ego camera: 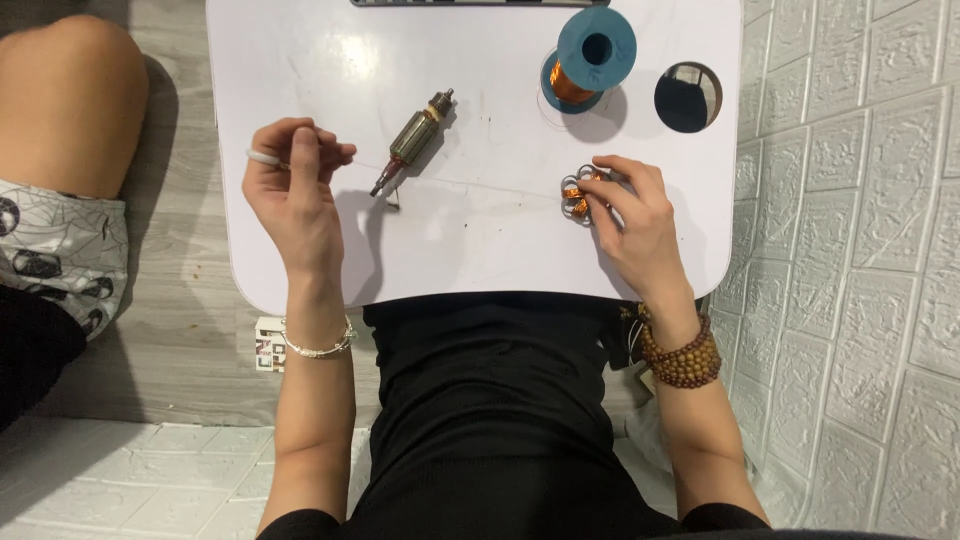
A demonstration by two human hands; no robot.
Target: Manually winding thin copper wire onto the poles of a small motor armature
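The wound coil part, a small metal piece with copper wire on it, is lying on the right half of the white lap table, and the right hand is pressing down on it. In the head view, the fingers of that hand are curling over the part's right edge and closing on it, so the piece is being held against the tabletop.

The left hand is hovering over the left side of the table with thumb and forefinger pinched together. A thin wire is running across the table from that pinch toward the coil part, though the line is too faint to follow all the way. A pale ring is sitting on one finger of the left hand, a thin bracelet is circling its wrist, and a brown bead bracelet is wrapping the right wrist.

Between the hands, nearer the left one, a motor rotor is lying at a slant, apart from both. Farther back on the right, a blue spool of copper wire is standing beside a round hole in the table. Another person's bare knee is showing at the left edge, off the table.
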